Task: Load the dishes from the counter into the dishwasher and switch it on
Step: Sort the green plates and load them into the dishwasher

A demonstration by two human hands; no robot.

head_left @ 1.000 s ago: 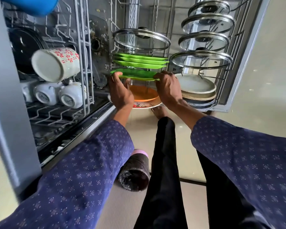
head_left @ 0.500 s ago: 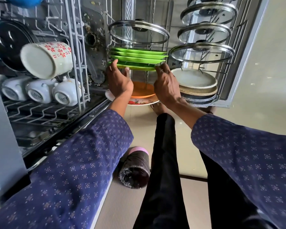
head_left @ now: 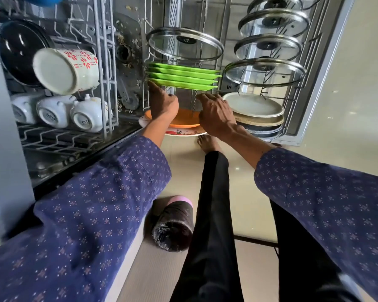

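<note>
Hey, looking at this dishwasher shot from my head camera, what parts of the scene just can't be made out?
All in the head view:
- Orange plate: its middle is covered by the left hand and right hand.
- Blue item: cut off by the top edge; what it is cannot be told.
- Printing on the white cups: too small to read.
- Dishwasher controls: not in view.
- Dark plates under the white plate: only rims show.

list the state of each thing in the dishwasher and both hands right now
green plates: four, slotted on edge in the lower rack
glass lids: racked on edge
floral mug: on its side in the upper rack
white cups: racked with bases facing out
orange plate: racked on edge
left hand: fingertips touching the nearest green plate
right hand: open, holding nothing
</note>
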